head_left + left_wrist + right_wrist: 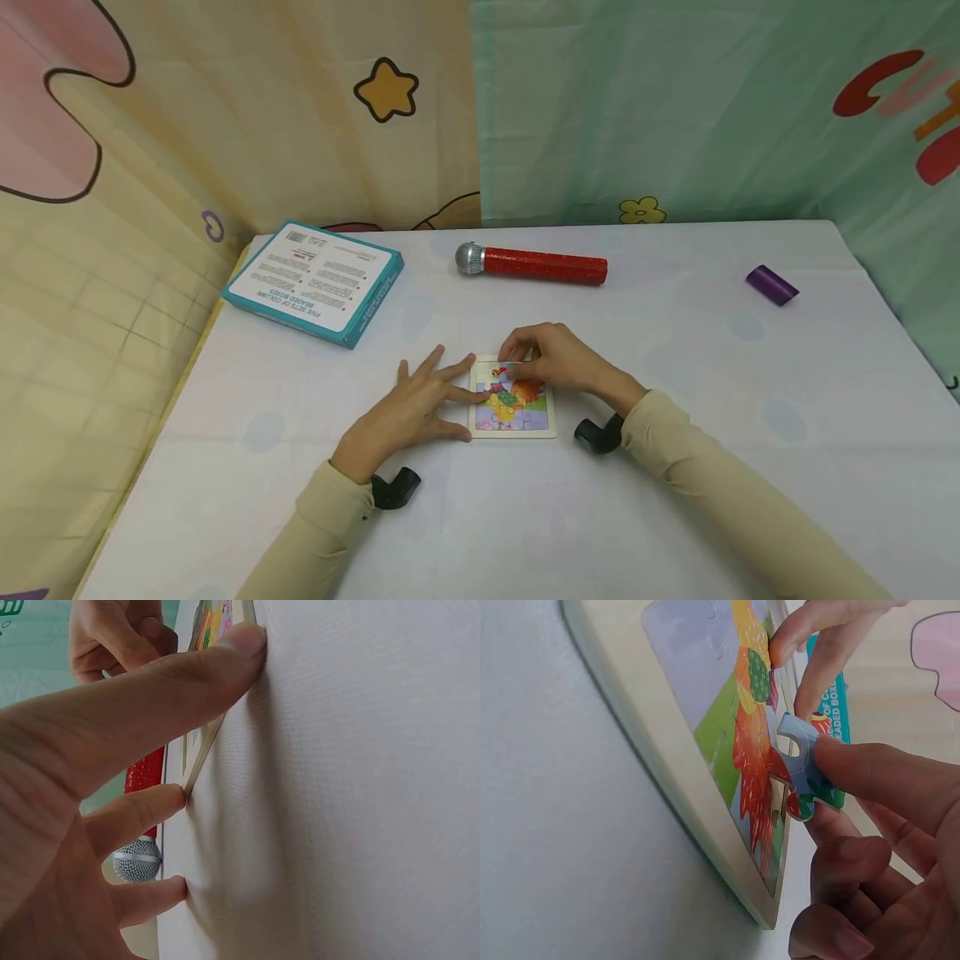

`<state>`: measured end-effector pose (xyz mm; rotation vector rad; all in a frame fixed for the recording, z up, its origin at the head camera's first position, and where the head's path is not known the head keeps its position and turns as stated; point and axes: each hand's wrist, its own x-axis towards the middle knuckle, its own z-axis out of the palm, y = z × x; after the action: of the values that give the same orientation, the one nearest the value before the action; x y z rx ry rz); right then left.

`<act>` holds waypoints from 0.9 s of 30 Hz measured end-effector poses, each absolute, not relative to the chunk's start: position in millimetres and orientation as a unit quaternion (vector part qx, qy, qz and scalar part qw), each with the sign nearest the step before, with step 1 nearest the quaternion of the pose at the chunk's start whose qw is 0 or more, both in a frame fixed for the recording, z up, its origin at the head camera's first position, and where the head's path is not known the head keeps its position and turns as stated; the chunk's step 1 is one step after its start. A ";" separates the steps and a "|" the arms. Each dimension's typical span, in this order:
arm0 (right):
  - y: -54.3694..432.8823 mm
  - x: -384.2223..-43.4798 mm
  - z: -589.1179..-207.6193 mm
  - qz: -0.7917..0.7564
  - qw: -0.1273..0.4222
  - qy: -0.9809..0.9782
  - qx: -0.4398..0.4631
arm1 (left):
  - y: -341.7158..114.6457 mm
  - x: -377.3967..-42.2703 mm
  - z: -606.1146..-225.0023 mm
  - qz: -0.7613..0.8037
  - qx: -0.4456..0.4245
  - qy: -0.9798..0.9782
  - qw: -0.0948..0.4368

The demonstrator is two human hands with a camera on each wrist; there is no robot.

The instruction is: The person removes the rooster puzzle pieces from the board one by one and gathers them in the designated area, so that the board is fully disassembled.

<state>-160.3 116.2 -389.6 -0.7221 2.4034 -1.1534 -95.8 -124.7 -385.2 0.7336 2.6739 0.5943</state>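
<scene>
A small jigsaw puzzle in a pale frame tray (552, 421) lies on the white table, its picture of a colourful bird largely filled in. My right hand (551, 358) pinches a puzzle piece (802, 769) between thumb and fingers. In the right wrist view the piece, blue with red and green, is tilted just above the far part of the picture. My left hand (412, 408) is spread along the tray's left side. Its thumb and fingertips (244, 641) rest at the frame edge, one finger reaches onto the picture, and others touch the tablecloth.
Behind the tray lies a red toy microphone (543, 265) with a silver head. A teal-edged box (315, 283) sits at the back left. Toward the back right is a purple cylinder (772, 285). Printed curtains (637, 108) stand behind the table. Black wrist devices (397, 487) hang under both wrists.
</scene>
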 end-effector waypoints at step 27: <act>215.0 -152.3 -389.7 -0.440 0.189 0.871 -0.107 | -123.4 -93.7 -385.2 0.217 0.244 0.933 0.149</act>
<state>-152.3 215.0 -389.7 -0.3012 2.4494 -1.2366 -93.7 -123.4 -385.2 0.7028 2.6826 0.6236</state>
